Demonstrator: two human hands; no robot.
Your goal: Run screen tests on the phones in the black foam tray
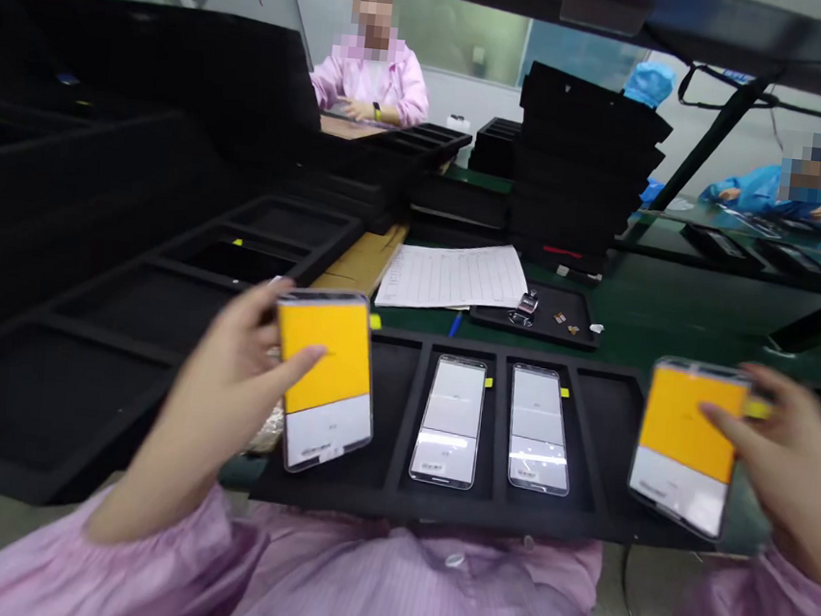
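My left hand (246,360) grips a smartphone (332,363) by its left side, thumb on the yellow upper part of the lit screen. A second smartphone (681,470), its screen likewise yellow over white, is held by its right edge in my right hand (782,441). Both phones are raised over the outer ends of a black compartment tray (485,509). In the tray's two middle compartments lie a phone with a white screen (450,413) and another white-screened phone (539,422), each with a small yellow tab at its upper right.
Black trays (121,299) stand at the left, one holding a dark phone. Behind the front tray lie a printed sheet (457,276), a blue pen (456,324) and a shallow tray of small parts (574,334). A tall tray stack (576,169) rises behind. Co-workers sit beyond.
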